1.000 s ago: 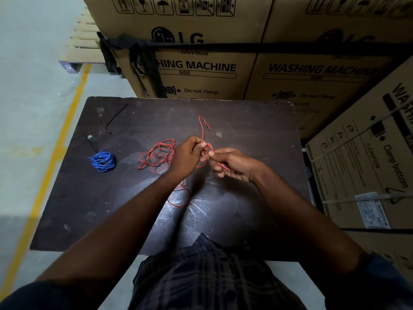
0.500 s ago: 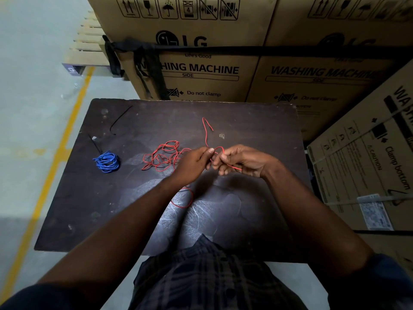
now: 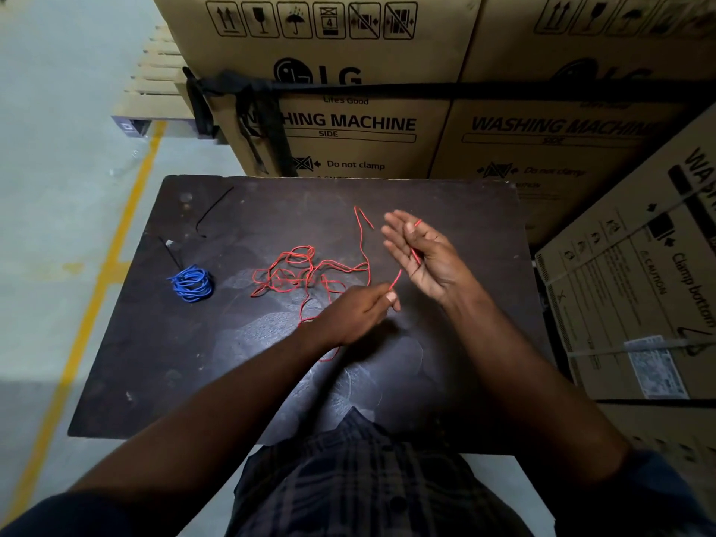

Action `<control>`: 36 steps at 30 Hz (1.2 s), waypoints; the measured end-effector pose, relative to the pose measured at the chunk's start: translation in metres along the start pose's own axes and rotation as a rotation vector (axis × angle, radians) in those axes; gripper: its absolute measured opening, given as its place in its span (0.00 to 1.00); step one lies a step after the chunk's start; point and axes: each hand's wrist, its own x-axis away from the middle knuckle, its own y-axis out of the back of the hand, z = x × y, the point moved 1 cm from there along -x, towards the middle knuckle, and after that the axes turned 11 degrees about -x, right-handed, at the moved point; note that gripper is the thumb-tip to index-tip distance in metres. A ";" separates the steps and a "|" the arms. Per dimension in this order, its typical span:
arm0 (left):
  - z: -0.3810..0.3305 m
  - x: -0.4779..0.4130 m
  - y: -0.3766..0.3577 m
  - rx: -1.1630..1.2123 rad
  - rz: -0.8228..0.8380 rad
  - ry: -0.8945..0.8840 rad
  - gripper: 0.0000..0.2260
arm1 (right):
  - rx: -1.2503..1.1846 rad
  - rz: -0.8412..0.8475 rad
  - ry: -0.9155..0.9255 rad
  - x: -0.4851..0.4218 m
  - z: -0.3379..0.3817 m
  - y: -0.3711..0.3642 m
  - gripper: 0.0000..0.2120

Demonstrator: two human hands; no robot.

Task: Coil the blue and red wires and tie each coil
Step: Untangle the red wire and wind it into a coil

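The red wire (image 3: 298,271) lies in a loose tangle on the middle of the dark table (image 3: 248,362). One strand runs up from it to my hands. My left hand (image 3: 360,313) pinches that strand between thumb and fingertips. My right hand (image 3: 422,253) is raised with its fingers spread and upright, and the red wire passes across its palm and over the fingers. The blue wire (image 3: 191,283) sits as a small tight coil near the table's left edge, away from both hands.
Two thin black ties (image 3: 211,215) lie at the table's far left, one beside the blue coil. Stacked washing machine cartons (image 3: 341,110) stand right behind the table, and another carton (image 3: 639,288) leans at the right. A yellow floor line (image 3: 100,273) runs at the left.
My hands have come apart: the right hand rose and spread its fingers with the wire across it, and the left hand dropped toward me, drawing the strand taut.
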 end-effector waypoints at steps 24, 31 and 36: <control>0.021 -0.007 0.073 -0.053 -0.395 -0.033 0.03 | 0.558 0.150 -0.223 0.022 -0.049 0.012 0.08; 0.025 -0.012 0.073 0.069 -0.329 -0.013 0.04 | 0.192 0.124 -0.323 0.029 -0.057 0.013 0.11; 0.030 -0.012 0.073 0.155 -0.318 0.029 0.04 | -0.040 0.173 -0.375 0.033 -0.061 0.013 0.15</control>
